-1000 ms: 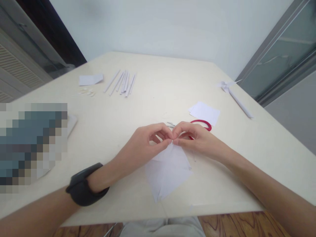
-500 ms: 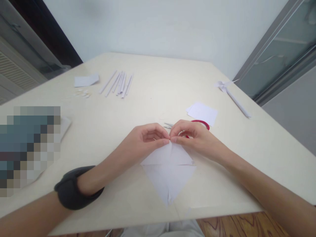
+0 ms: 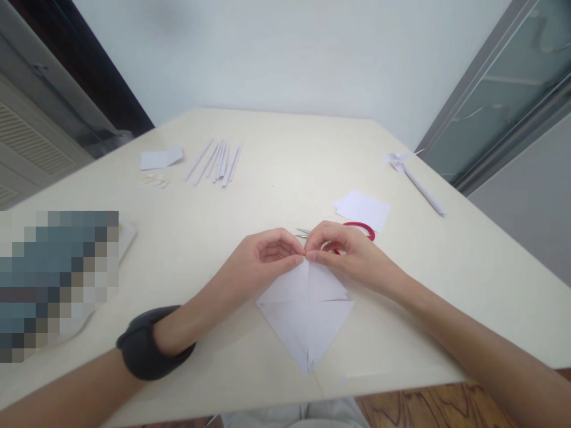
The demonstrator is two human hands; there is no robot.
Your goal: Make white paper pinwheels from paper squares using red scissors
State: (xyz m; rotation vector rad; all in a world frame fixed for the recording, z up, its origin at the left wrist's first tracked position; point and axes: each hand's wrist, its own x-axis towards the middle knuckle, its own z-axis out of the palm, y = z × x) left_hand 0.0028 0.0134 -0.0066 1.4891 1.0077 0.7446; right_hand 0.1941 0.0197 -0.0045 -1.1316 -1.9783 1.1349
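Note:
A square of white paper (image 3: 307, 324) lies cornerwise on the table in front of me, with crease lines and slits running in from its corners. My left hand (image 3: 272, 252) pinches the far corner between thumb and fingertips. Right beside it, my right hand (image 3: 336, 249) pinches that same corner, the fingertips of both hands touching. The exact spot they grip is hidden by the fingers. Scissors with red handles (image 3: 363, 229) lie just beyond my right hand, partly covered by it, their blades pointing left.
Several rolled paper sticks (image 3: 220, 163) lie at the back left, near folded paper (image 3: 161, 158) and small pale pieces (image 3: 154, 180). More white squares (image 3: 363, 209) are past the scissors. A paper pinwheel on a stick (image 3: 422, 187) rests at the right. A blurred-out item (image 3: 57, 279) is at the left edge.
Both hands keep their pinch on the paper's far corner, with barely any motion. The whole view has shifted slightly, so the far things sit a little lower.

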